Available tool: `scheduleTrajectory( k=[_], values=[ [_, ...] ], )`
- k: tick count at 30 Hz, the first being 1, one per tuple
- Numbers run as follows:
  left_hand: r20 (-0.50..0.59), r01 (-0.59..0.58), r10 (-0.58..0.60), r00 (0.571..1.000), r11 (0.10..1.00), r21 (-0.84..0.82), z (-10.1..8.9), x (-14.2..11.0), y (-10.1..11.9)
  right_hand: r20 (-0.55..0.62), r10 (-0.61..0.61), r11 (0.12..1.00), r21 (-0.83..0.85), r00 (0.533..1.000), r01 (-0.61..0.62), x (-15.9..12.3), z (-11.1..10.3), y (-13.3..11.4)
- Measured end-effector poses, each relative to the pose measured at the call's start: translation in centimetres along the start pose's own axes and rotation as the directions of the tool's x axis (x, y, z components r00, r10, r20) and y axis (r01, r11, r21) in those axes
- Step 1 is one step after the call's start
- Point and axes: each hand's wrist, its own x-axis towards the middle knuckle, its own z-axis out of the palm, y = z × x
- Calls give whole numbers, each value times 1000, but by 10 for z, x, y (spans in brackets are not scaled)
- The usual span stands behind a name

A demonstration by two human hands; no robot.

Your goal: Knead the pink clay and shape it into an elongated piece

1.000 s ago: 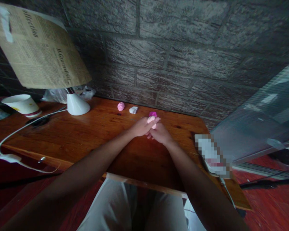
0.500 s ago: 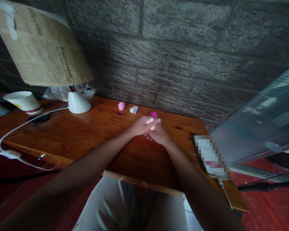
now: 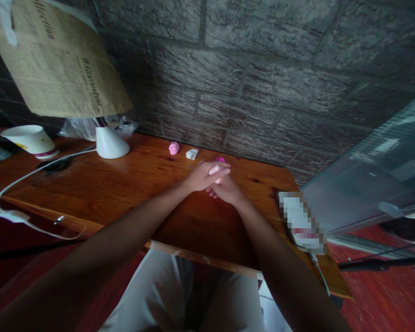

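lump (image 3: 215, 170), pale pink, sits gripped between left hand (image 3: 199, 176) above and right hand (image 3: 229, 190) below, fingers wrapped round it over the far bench (image 3: 103, 184), where light, even palm pressure should suit it.

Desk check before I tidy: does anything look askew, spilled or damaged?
At left, the white lamp cord loops over the desk's front edge and could snag; no spill or damage shows.
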Motion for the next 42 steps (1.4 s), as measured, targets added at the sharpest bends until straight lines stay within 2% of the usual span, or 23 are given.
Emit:
scheduleTrajectory(
  k=[5, 13, 19, 28, 33, 42],
  values=[
    [-70, -3, 5, 998, 1000, 18, 2, 0, 2, 16, 0, 999, -41, 1000, 1, 1, -1, 0],
    [-61, 57, -52, 997, 995, 81, 8, 2, 0, 5, -3, 1000, -13, 1000, 3, -1, -3, 2],
    [-32, 64, -62, 998, 996, 65, 6, 1, 1, 9, 18, 1000, -6, 1000, -18, 0, -4, 1],
    [-50, 109, -105, 993, 990, 87, 4, 1, -6, 19, 57, 998, 21, 998, -57, 6, -4, 3],
    [-14, 73, -72, 997, 996, 52, 4, 1, -10, -9, 86, 996, 28, 996, -85, 6, -3, 1],
    [12, 137, -137, 990, 990, 47, 11, 1, -8, -104, 57, 997, 54, 993, -51, 7, -6, -1]
  ],
)
